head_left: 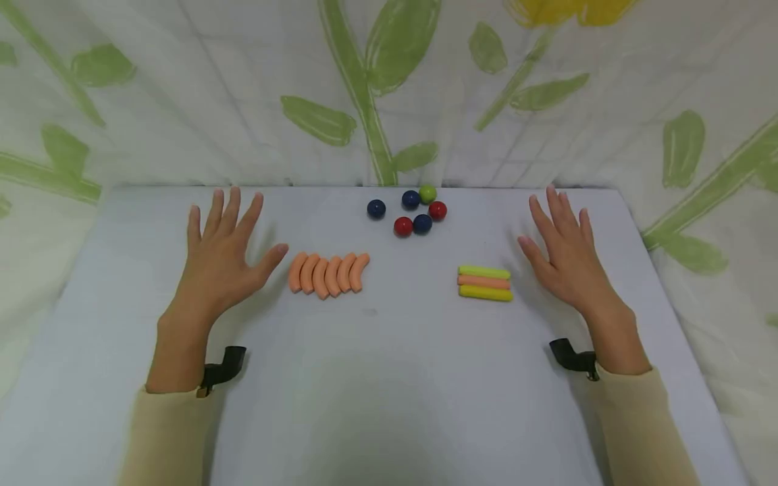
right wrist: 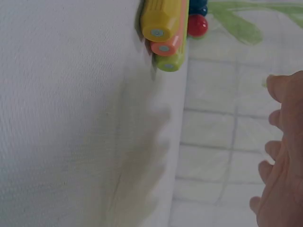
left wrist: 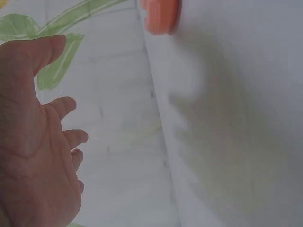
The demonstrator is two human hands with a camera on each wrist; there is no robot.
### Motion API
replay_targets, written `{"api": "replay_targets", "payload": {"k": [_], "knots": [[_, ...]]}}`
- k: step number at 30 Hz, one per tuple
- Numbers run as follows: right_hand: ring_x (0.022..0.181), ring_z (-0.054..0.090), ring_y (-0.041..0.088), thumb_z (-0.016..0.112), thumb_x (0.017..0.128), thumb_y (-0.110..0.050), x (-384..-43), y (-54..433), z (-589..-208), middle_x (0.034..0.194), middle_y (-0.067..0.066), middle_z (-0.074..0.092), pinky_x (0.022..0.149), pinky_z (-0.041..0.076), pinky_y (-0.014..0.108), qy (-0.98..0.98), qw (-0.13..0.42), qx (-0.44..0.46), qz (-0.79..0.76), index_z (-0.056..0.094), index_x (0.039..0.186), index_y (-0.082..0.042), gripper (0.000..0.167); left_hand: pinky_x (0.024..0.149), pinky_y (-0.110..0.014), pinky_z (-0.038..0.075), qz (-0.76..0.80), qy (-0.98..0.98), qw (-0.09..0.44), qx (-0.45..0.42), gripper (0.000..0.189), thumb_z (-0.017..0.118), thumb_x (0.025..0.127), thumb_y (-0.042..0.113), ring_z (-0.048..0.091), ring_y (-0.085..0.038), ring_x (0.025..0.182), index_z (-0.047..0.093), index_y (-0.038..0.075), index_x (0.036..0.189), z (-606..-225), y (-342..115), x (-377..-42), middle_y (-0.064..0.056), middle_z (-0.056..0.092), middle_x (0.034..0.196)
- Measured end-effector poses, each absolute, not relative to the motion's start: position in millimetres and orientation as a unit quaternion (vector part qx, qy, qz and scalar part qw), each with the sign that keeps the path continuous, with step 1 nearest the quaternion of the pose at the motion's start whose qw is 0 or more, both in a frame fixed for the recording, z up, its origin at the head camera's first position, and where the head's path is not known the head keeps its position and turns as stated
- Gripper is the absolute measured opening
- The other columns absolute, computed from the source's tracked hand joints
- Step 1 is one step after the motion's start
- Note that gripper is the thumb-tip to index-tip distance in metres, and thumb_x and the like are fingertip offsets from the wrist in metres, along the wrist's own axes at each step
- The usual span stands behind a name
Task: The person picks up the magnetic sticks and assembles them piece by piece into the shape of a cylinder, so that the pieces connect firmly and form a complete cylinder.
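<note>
Both hands hover over the white table with fingers spread, holding nothing. My left hand (head_left: pixel 221 270) is at the left, its thumb tip just beside a row of several curved orange pieces (head_left: pixel 332 275). One orange piece (left wrist: pixel 161 18) shows at the top of the left wrist view. At the right is my right hand (head_left: pixel 565 260), its thumb pointing toward three short sticks lying side by side: a lime one (head_left: pixel 484 272), an orange one (head_left: pixel 484 282) and a yellow one (head_left: pixel 486 293). The right wrist view shows the flat end of the yellow stick (right wrist: pixel 161 21).
Near the table's back edge lie small shiny balls: three dark blue (head_left: pixel 376 209), two red (head_left: pixel 404 227) and one green (head_left: pixel 428 194). A white cloth (head_left: pixel 243 81) with painted leaves hangs behind the table (head_left: pixel 377 391). Each wrist wears a black camera mount (head_left: pixel 226 364).
</note>
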State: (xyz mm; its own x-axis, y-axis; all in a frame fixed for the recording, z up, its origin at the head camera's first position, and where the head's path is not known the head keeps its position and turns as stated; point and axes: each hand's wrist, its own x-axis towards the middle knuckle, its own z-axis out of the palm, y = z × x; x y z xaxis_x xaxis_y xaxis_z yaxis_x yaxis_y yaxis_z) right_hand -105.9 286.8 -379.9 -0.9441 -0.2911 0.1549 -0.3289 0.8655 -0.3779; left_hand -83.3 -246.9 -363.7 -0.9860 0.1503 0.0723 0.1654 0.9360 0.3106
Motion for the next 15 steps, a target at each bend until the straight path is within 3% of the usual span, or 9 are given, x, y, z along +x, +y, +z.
{"api": "replay_targets", "payload": {"k": [9, 15], "knots": [[0.168, 0.007, 0.034, 0.048, 0.111, -0.045, -116.1, 257.0, -368.0, 0.180, 0.010, 0.010, 0.133, -0.003, 0.063, -0.959, 0.035, 0.184, 0.214, 0.024, 0.169, -0.016, 0.069, 0.131, -0.063, -0.012, -0.178, -0.980, 0.024, -0.083, 0.085, 0.051, 0.102, 0.066, -0.006, -0.033, 0.168, 0.024, 0.022, 0.170, -371.3, -231.0, -76.7, -0.014, 0.005, 0.179], [0.163, 0.023, 0.040, 0.059, 0.108, -0.033, -126.7, 230.3, -361.3, 0.176, 0.017, 0.023, 0.133, 0.007, 0.064, -0.949, 0.041, 0.208, 0.235, 0.037, 0.164, -0.010, 0.065, 0.132, -0.062, -0.009, -0.176, -0.979, 0.019, -0.102, 0.079, 0.050, 0.104, 0.063, -0.001, -0.034, 0.169, 0.030, 0.021, 0.168, -368.7, -214.1, -86.5, -0.012, 0.009, 0.179]]}}
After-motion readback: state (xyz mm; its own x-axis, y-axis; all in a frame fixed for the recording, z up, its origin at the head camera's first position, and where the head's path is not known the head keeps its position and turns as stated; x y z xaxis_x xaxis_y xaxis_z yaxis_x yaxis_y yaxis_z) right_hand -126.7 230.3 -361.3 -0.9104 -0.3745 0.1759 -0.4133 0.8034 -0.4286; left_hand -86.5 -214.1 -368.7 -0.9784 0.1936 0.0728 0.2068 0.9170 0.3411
